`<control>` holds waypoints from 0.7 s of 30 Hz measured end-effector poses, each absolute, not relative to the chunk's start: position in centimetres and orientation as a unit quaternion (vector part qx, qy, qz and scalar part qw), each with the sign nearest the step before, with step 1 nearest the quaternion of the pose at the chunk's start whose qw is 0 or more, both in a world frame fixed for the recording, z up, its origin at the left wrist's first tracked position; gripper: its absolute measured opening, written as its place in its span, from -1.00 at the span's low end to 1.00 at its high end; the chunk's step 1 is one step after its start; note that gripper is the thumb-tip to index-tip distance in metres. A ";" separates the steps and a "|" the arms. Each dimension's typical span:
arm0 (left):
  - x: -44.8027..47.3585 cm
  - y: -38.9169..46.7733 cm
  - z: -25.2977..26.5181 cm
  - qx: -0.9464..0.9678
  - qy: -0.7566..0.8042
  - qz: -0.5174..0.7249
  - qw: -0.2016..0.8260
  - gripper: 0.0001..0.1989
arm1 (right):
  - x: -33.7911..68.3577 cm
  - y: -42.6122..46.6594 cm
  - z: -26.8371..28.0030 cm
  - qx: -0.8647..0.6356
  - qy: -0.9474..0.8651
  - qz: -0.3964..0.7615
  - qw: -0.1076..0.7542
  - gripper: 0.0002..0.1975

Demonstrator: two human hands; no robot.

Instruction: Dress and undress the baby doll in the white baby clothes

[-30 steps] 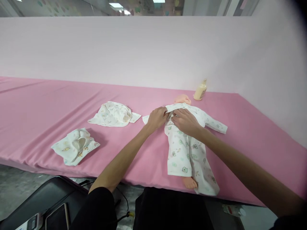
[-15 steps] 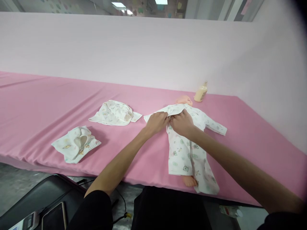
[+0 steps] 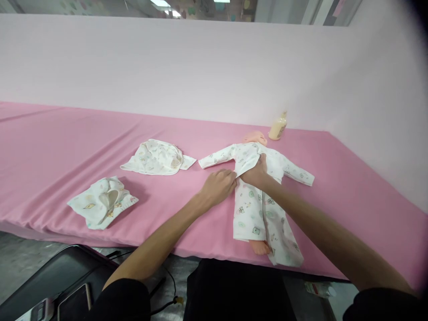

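Observation:
A baby doll [image 3: 256,137] lies on its back on the pink sheet, head toward the wall, one foot showing at a trouser cuff. It wears a white printed baby shirt [image 3: 247,154] with both sleeves spread and white printed trousers [image 3: 249,218]. My left hand [image 3: 219,185] is closed on the shirt's lower edge at the doll's side. My right hand [image 3: 256,173] lies at the doll's belly, partly under the lifted front flap of the shirt; its fingertips are hidden by the cloth, and it seems to grip the flap.
Two folded white printed garments, a farther one [image 3: 157,157] and a nearer one [image 3: 102,203], lie on the pink sheet [image 3: 187,209] to the left. A pump bottle [image 3: 278,127] stands by the wall. A black chair [image 3: 63,272] with a phone [image 3: 74,305] is at lower left.
My left hand has moved down from the chest to the shirt's lower edge, drawing the flap down. The left sleeve now lies uncovered. My right hand is slightly lower, under the flap.

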State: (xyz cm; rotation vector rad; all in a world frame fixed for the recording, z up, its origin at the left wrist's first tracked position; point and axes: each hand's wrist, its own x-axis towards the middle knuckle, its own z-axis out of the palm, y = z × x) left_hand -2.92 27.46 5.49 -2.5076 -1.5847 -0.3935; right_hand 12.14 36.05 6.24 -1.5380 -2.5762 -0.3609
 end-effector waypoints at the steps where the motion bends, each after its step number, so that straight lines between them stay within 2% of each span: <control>1: -3.0 27.2 5.3 -0.838 -0.526 -0.124 0.078 -0.76 | 12.1 35.9 6.3 -0.518 -0.845 -0.117 0.055 -0.80; 6: -3.0 26.8 4.7 -0.816 -0.565 -0.114 0.055 -0.76 | 11.9 34.8 6.8 -0.525 -0.842 -0.123 0.022 -0.83; 14: -2.6 29.5 3.3 -0.709 -0.674 -0.182 -0.101 -0.76 | 11.5 31.8 8.7 -0.422 -0.897 -0.127 -0.031 -0.72; 18: -2.7 30.5 2.7 -0.695 -0.674 -0.234 -0.091 -0.82 | 10.8 32.0 9.2 -0.377 -0.918 -0.100 -0.070 -0.69; 21: -2.7 30.3 2.9 -0.703 -0.666 -0.244 -0.048 -0.79 | 10.5 32.8 8.9 -0.393 -0.912 -0.098 -0.073 -0.69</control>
